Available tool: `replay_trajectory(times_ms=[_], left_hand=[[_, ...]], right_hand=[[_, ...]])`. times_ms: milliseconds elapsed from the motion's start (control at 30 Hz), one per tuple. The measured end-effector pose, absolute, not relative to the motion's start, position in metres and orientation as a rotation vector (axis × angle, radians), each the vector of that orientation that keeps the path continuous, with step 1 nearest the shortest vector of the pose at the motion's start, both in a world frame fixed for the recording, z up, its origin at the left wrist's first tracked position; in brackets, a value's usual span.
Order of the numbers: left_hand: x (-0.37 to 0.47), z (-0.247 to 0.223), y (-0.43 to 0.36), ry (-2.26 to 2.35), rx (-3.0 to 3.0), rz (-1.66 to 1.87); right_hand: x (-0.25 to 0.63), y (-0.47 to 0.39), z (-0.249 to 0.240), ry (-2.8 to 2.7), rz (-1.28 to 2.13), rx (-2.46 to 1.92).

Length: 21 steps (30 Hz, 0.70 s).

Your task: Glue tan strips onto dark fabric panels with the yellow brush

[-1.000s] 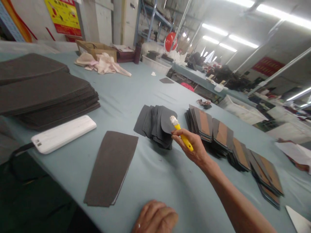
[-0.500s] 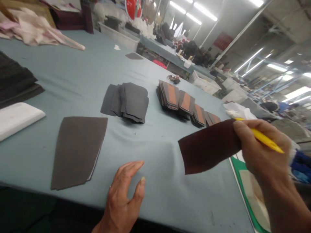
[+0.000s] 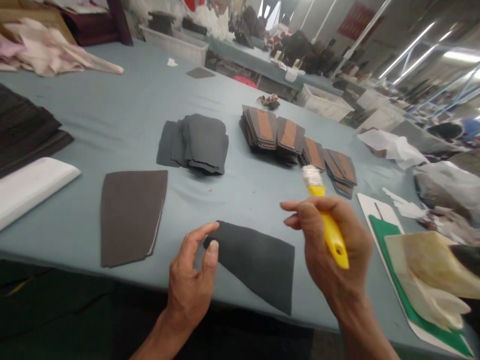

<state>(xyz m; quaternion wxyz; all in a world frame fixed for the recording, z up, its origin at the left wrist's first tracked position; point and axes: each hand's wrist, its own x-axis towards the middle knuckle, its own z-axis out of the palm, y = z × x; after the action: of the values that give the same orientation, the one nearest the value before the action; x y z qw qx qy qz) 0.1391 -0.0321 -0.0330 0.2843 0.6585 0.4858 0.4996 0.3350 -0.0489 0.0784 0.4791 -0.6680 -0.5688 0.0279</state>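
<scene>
My left hand [image 3: 195,267] is at the narrow left end of a dark grey sheet piece [image 3: 258,260], its thumb and forefinger closed about that end. The piece stretches right over the front part of the table. In my right hand [image 3: 333,250] is a paintbrush [image 3: 332,232] with a yellow handle; its pale bristles point away from me. The right forefinger sticks out to the left, above the dark piece and apart from it. Left of my left hand lies a small stack of brown-grey pieces [image 3: 133,217].
Beyond my hands are a pile of dark grey pieces [image 3: 206,142] and several stacks with orange-brown strips [image 3: 288,132]. A white box-like object [image 3: 35,187] and dark stacked sheets [image 3: 24,130] lie left. At right is a green board [image 3: 405,280] with yellowish cloth [image 3: 431,272].
My right hand has moved left and let go of the piece, keeping the brush, now turned bristles away. The piece has come down left to my left hand, which has taken its end.
</scene>
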Motion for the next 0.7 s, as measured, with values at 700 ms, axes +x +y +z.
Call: replay_trajectory(times_ms=[700], left_hand=[[0.144,-0.019,-0.059,1.262,2.502,0.791]], right_hand=[[0.355,-0.119,-0.049,-1.999,-0.243,-1.656]])
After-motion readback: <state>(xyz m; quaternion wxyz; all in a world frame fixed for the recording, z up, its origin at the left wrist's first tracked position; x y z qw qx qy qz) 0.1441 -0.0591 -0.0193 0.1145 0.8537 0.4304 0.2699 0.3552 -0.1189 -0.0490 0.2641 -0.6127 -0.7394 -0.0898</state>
